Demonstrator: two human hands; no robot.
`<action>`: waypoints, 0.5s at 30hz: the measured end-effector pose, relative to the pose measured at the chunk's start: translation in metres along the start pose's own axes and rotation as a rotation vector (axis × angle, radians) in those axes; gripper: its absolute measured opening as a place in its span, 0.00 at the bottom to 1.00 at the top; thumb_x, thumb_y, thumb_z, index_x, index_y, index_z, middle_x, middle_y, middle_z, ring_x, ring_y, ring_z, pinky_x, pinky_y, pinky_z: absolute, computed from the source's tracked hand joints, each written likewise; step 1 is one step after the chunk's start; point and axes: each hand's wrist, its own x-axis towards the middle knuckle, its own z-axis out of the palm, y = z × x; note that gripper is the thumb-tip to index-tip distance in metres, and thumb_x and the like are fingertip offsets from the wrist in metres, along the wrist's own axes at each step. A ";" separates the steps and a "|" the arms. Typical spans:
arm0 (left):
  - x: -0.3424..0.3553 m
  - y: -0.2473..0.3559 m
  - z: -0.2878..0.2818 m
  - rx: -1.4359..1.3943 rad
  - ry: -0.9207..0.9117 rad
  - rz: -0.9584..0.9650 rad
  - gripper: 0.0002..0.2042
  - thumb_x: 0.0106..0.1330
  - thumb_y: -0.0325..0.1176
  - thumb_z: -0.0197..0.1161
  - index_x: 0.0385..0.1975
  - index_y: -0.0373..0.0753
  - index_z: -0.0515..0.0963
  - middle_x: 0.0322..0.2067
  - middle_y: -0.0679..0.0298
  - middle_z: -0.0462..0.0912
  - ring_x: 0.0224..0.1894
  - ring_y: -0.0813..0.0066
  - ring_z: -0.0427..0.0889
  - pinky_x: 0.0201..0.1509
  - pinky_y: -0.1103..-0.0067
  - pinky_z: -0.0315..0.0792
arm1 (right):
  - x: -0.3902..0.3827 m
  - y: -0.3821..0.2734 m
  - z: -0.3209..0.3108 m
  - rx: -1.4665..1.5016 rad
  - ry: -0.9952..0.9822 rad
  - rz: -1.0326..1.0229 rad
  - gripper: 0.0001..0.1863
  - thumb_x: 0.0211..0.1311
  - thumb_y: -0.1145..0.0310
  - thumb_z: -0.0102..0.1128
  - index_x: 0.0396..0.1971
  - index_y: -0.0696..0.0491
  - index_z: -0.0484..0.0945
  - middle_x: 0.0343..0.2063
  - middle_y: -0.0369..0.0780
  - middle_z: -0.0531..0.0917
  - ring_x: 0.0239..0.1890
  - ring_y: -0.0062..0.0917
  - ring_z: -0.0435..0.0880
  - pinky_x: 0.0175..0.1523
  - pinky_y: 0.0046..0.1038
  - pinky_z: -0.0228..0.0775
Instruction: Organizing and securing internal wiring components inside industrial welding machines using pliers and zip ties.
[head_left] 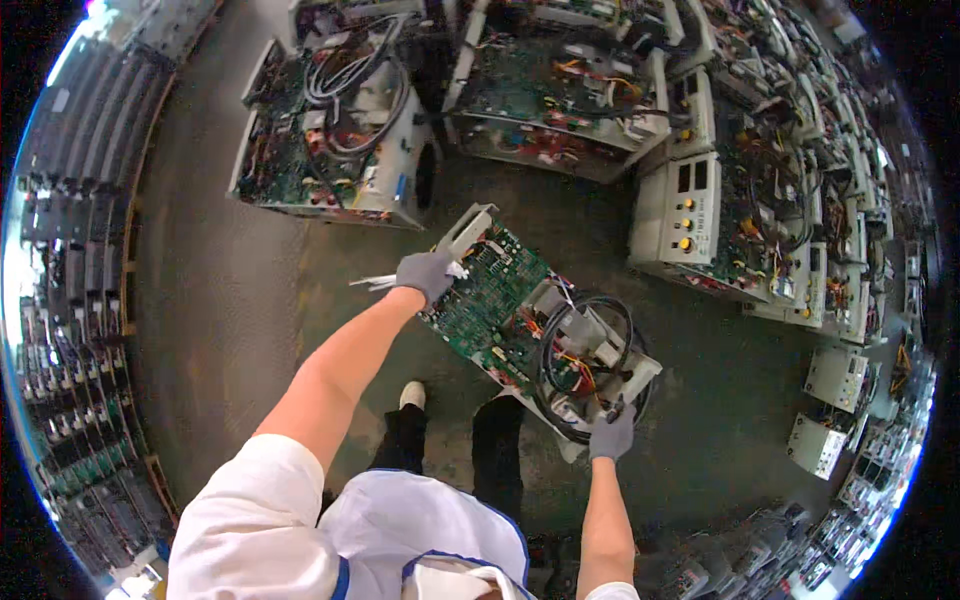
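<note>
An uncovered electronic unit [490,300], a pale metal chassis with a green circuit board and coloured wires, is held tilted in front of me above the floor. My left hand [427,276], in a grey glove, grips its far left end by the pale end plate. Thin white strips [374,282] stick out beside that hand; whether it holds them too, I cannot tell. At the near right corner my gloved right hand [612,432] is closed on the chassis edge, its fingers partly hidden. A coiled black cable [546,372] lies over the unit's right half.
Similar open units stand ahead: one topped with grey cable [335,130], a wide one [560,90], and others with yellow-knobbed panels [690,215] at right. Racks of stacked modules [75,260] line the left. Two pale boxes [815,445] sit at far right. Around my feet is dark floor [720,430].
</note>
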 end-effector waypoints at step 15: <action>0.141 0.045 -0.056 0.100 -0.006 -0.008 0.16 0.54 0.41 0.61 0.37 0.38 0.71 0.28 0.52 0.81 0.33 0.54 0.81 0.37 0.63 0.75 | 0.012 -0.080 -0.010 0.004 -0.115 0.190 0.30 0.45 0.69 0.60 0.52 0.56 0.64 0.41 0.50 0.78 0.43 0.46 0.77 0.47 0.43 0.68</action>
